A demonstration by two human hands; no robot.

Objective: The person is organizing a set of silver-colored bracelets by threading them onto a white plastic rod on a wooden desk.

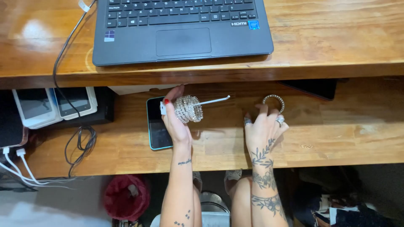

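Between left-hand fingers (171,98) sits a bracelet stack (188,109), right fingers (263,110) touching a bangle (274,102)

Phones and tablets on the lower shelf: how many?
3. A dark phone with a teal edge lies under the left hand. Two white-framed devices sit side by side at the shelf's left end. More may be hidden beneath the upper desk.

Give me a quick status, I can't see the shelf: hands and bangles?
Left hand gripping stack of sparkly bangles on a white holder. Right hand fingers touching a single bangle on the wooden shelf. Phone under left hand.
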